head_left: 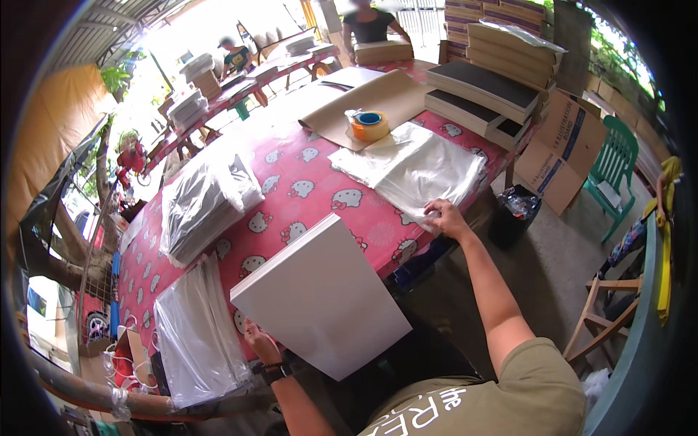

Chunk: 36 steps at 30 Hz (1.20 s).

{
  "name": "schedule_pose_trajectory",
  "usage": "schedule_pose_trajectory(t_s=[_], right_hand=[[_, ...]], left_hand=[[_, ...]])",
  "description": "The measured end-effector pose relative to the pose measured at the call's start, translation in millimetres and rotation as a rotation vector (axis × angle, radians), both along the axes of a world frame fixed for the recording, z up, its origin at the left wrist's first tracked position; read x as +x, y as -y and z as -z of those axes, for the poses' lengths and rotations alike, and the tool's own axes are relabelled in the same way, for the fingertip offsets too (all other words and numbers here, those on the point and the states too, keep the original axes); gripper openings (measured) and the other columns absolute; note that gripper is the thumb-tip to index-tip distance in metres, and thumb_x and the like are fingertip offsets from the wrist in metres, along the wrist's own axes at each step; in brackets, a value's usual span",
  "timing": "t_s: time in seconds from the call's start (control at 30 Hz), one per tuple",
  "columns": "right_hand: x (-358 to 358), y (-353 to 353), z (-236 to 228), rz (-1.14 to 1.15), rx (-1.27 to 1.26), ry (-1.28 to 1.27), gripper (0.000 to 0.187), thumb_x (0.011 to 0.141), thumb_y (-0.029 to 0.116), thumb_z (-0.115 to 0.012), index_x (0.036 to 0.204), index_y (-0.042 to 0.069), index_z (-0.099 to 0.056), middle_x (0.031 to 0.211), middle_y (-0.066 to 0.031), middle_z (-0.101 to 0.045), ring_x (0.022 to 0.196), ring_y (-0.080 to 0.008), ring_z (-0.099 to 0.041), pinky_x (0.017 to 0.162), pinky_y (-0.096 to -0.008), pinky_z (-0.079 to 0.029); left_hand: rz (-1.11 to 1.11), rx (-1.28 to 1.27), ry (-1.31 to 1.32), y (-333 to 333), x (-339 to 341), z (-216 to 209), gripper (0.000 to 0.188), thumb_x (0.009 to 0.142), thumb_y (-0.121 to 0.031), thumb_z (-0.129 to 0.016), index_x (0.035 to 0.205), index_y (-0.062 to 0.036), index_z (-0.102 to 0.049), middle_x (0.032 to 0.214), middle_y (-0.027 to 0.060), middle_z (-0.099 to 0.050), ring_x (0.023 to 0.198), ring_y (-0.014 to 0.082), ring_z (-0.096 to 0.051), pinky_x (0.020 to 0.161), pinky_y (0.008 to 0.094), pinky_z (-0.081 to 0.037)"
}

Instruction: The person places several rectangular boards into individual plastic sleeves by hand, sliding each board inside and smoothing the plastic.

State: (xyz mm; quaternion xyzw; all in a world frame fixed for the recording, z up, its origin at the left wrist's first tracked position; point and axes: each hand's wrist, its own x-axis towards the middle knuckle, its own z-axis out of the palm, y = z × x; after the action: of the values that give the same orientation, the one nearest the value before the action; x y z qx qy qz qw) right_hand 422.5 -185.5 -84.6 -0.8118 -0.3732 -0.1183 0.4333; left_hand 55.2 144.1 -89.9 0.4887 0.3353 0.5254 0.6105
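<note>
A thick stack of white boards leans at a tilt against the near edge of the table. Its lower left side rests in my left hand, whose fingers are partly hidden behind it. Farther right, my right hand has its fingers curled at the near corner of a pile of clear plastic bags. To the left lie a plastic-wrapped stack of boards and, nearer me, another plastic-covered bundle.
A pink patterned cloth covers the table. Tape rolls sit on brown paper; dark-topped stacks stand at the back right. A black bin and green chair are right. A person stands across the table.
</note>
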Motion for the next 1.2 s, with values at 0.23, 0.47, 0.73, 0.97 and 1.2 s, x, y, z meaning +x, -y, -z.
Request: schedule_pose_trajectory(t_s=[0.23,0.47,0.73,0.97,1.2], right_hand=[[3.4,-11.5,-1.0,0.326,0.127,-0.145,0.008,0.077,0.008,-0.056,0.080,0.002,-0.052,0.072,-0.0125,-0.061,0.069,-0.0236,-0.060,0.061,-0.0313,-0.045],[16.5,-1.4,9.5,0.203,0.244,-0.316,0.009,0.076,0.003,-0.053,0.085,0.003,-0.055,0.072,-0.0074,-0.060,0.063,-0.0140,-0.055,0.059,-0.0261,-0.043],[6.0,3.8,8.1,0.065,0.358,-0.642,0.024,0.073,0.002,-0.056,0.098,0.001,-0.057,0.083,-0.0001,-0.058,0.073,-0.0090,-0.051,0.064,-0.0220,-0.042],[0.2,3.1,21.3,0.122,0.546,-0.416,0.021,0.078,0.004,-0.055,0.098,0.002,-0.057,0.076,0.0011,-0.055,0.063,-0.0043,-0.046,0.055,-0.0188,-0.038],[3.7,0.9,21.9,0.194,0.690,-0.556,0.008,0.078,0.005,-0.058,0.086,0.003,-0.059,0.067,0.0038,-0.054,0.055,-0.0026,-0.044,0.049,-0.0174,-0.035]], left_hand=[[0.141,0.256,-0.330,-1.6,-4.8,1.8,0.033,0.089,-0.030,-0.039,0.092,0.0011,-0.051,0.078,0.0056,-0.056,0.066,0.0107,-0.052,0.057,0.0216,-0.041],[0.153,0.243,-0.296,-3.7,-2.4,7.2,0.033,0.088,-0.030,-0.040,0.087,0.0010,-0.053,0.069,0.0049,-0.056,0.062,0.0102,-0.052,0.055,0.0222,-0.042],[0.107,0.316,-0.304,-10.1,-5.5,13.4,0.036,0.088,-0.029,-0.040,0.083,0.0034,-0.055,0.069,0.0049,-0.057,0.059,0.0102,-0.052,0.053,0.0218,-0.041],[0.187,0.186,-0.205,3.3,-5.1,-0.9,0.046,0.089,-0.038,-0.039,0.077,0.0035,-0.055,0.064,0.0028,-0.055,0.059,0.0091,-0.051,0.052,0.0217,-0.039],[0.118,0.331,-0.235,-5.2,-4.7,20.1,0.053,0.087,-0.046,-0.037,0.069,0.0022,-0.051,0.061,0.0019,-0.052,0.057,0.0087,-0.048,0.052,0.0240,-0.038]])
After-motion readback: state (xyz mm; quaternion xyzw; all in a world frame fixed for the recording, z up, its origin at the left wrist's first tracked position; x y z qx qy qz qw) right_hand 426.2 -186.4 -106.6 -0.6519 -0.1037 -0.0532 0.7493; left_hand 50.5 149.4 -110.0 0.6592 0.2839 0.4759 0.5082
